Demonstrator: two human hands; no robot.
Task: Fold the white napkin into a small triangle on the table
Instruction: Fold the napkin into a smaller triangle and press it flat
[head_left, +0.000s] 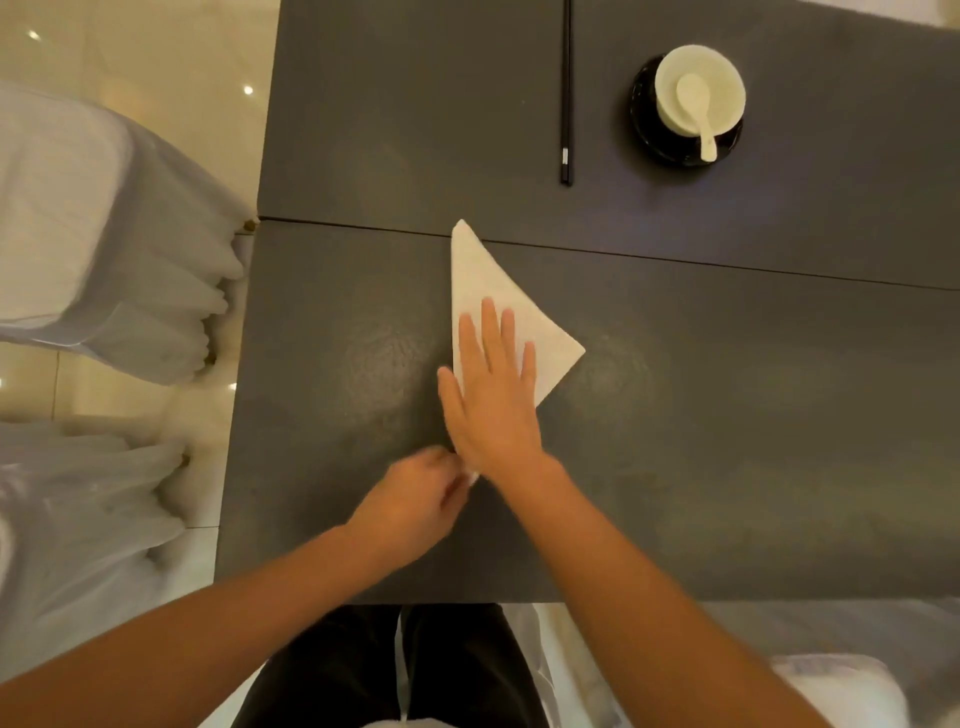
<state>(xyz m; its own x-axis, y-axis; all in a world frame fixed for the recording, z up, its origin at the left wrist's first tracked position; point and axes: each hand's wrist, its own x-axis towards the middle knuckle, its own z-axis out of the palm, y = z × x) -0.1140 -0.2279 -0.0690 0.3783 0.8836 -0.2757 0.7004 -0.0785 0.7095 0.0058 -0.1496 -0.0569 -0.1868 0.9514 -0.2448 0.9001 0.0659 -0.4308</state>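
Note:
The white napkin (485, 280) lies as a triangle on the dark grey table (727, 415), with one point at the far end near a seam and one point to the right. My right hand (493, 395) rests flat on its near half, fingers spread, pressing it down. My left hand (415, 499) is blurred at the napkin's near corner, its fingers pinched on that corner. The near tip of the napkin is mostly hidden under my hands.
A pair of black chopsticks (566, 93) lies at the back. A white bowl (698, 88) with a white spoon sits on a black saucer at the back right. White-covered chairs (93, 249) stand along the table's left edge. The near edge of the table is close to my legs.

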